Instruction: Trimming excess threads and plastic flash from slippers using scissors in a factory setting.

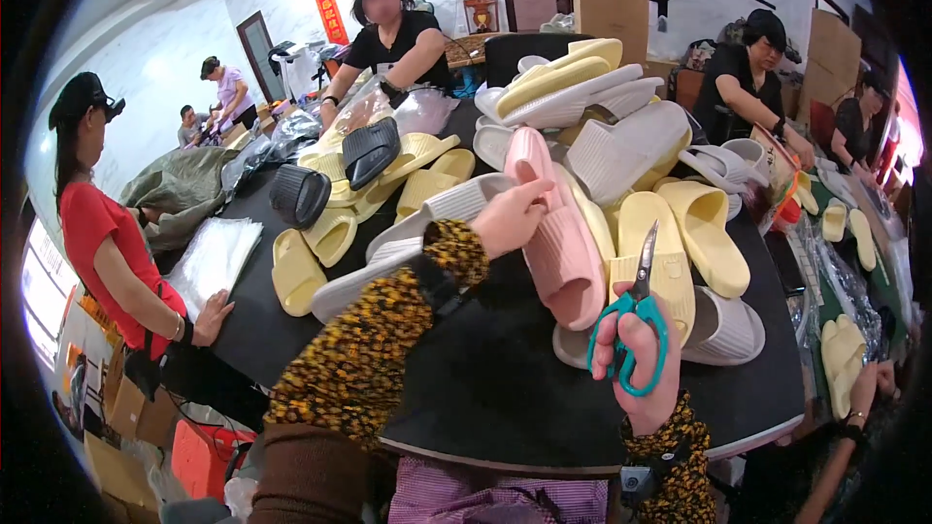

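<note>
My left hand (513, 217) reaches out over the table, its fingers closed at a pink slipper (561, 277) that lies sole-down with its ribbed strap toward me. Another pink slipper (526, 150) lies just beyond it, partly behind my fingers. In my right hand (645, 374) is a pair of scissors (643, 303) with teal handles, its blades together and pointing up and away from me. Close beyond the scissors lie a pale yellow slipper (656, 223) and another yellow slipper (707, 238). A grey slipper (723, 328) sits to their right.
A heap of grey and yellow slippers (573, 87) covers the far side of the black table (476, 378). Two black slippers (372, 152) lie left of it. Clear plastic bags (216, 257) rest near a person in red (109, 223). Several other people work around.
</note>
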### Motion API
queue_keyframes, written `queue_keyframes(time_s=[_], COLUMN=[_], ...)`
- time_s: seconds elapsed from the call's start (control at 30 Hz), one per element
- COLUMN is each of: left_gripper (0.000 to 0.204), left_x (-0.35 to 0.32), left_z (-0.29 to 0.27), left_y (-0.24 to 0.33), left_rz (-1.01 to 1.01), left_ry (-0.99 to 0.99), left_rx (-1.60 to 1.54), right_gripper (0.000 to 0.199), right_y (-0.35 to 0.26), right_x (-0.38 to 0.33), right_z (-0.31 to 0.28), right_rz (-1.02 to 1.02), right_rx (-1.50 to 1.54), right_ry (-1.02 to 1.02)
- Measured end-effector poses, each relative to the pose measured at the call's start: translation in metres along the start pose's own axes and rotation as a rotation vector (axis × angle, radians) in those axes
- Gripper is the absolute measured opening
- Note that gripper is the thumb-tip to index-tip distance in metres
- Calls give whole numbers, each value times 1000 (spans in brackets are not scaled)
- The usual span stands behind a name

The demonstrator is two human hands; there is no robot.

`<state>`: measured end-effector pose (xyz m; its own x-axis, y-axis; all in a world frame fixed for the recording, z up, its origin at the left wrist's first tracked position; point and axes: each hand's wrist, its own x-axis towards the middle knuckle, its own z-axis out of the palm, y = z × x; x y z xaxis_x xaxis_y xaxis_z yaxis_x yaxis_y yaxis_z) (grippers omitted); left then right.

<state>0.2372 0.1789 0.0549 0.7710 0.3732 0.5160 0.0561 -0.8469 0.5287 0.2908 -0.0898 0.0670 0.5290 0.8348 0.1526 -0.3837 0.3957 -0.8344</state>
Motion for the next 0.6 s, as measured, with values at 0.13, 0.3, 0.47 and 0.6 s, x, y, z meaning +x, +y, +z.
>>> queue_keyframes(time_s=[0.13,0.3,0.47,0.6], left_gripper=[38,107,108,96], left_x=[-7,-52,-97,-122], left_z=[-50,-132,-160,-146], left_y=[8,-19,-73,-92], left_rz=[-69,-422,-465,-421], left_ry=[-256,-564,-551,-443], left_rx=[-94,275,127,199], right_gripper=[35,36,37,36], right_y=[-1,-3,0,2], right_x=[3,4,6,4], right_z=[-9,-8,-8,-14], right_rz=[22,52,80,108], right_rx=[-26,-13,-47,6], right_ry=[78,16,-2,-29])
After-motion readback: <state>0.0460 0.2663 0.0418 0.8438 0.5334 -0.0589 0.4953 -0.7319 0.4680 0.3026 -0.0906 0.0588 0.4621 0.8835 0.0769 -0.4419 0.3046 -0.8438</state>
